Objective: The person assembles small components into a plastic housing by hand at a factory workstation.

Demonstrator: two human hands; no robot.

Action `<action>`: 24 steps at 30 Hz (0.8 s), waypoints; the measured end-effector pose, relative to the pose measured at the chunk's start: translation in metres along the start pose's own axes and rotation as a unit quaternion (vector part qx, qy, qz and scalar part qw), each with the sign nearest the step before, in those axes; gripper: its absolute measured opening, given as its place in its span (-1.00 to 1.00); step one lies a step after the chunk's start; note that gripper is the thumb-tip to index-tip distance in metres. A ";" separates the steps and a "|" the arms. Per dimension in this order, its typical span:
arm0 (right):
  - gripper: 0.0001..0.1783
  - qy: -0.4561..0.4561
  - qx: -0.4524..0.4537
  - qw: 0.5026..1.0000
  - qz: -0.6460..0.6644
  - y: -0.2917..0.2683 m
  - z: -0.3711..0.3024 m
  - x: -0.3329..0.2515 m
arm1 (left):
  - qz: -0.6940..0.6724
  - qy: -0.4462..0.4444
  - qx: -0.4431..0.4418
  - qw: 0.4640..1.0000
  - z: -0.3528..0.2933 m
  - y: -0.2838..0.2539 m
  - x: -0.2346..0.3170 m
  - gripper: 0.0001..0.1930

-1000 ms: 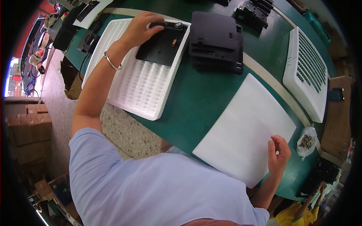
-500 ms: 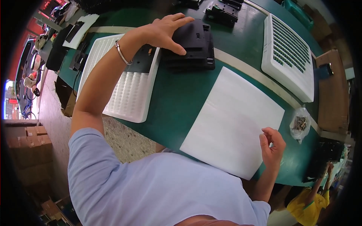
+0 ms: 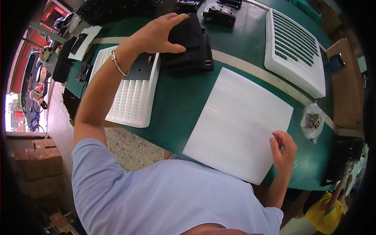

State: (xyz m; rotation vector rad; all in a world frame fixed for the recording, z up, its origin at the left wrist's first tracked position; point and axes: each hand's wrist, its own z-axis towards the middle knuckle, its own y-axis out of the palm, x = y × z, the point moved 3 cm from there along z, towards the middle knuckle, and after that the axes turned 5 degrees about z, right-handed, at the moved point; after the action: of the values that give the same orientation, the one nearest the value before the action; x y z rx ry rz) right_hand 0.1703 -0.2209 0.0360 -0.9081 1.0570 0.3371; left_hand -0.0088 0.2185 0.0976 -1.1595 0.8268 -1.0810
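Holds the left hand (image 3: 156, 37) spread over the left side of stacked flat black plastic panels (image 3: 197, 49), extending rightward; cannot tell if gripping. Loosely curls the empty right hand (image 3: 283, 150), well apart.

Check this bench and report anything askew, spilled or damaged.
Only a mild oddity: the stack of black panels by the left hand looks uneven, its upper edges out of line with those below. The small parts sit in their clear bag; no spill or damage shows.
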 end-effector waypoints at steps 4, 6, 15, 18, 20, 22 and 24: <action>-0.82 -0.004 0.014 1.000 -0.005 -0.006 -0.001 -0.003 | -0.257 -0.002 -0.003 0.967 0.003 -0.024 0.018 -0.15; -0.80 -0.011 -0.006 1.000 -0.023 -0.009 0.002 -0.015 | -0.697 0.035 -0.138 0.703 0.000 -0.021 0.055 -0.24; -0.78 0.039 -0.030 0.957 0.286 0.015 0.021 -0.053 | -0.872 0.118 -0.419 0.225 -0.071 0.055 0.237 -0.13; -0.81 0.141 -0.156 0.920 0.331 0.017 0.015 -0.051 | -0.870 0.048 -0.472 0.138 -0.072 0.060 0.250 -0.16; -0.82 0.181 -0.179 0.903 0.347 0.014 0.010 -0.041 | -0.877 -0.011 -0.456 0.149 -0.067 0.054 0.244 -0.28; -0.82 0.187 -0.165 0.902 0.353 0.010 0.007 -0.032 | -0.844 -0.163 -0.404 0.313 -0.064 0.070 0.222 -0.37; -0.82 0.198 -0.147 0.901 0.357 0.007 0.005 -0.026 | -0.761 -0.336 -0.285 0.476 -0.047 0.065 0.195 -0.56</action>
State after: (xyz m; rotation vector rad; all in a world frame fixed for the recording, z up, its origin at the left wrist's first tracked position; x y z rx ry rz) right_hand 0.1566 -0.2081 0.0559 -0.8416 1.7470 0.9744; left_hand 0.0195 0.0213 0.0286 -2.8277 -0.9611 -1.4245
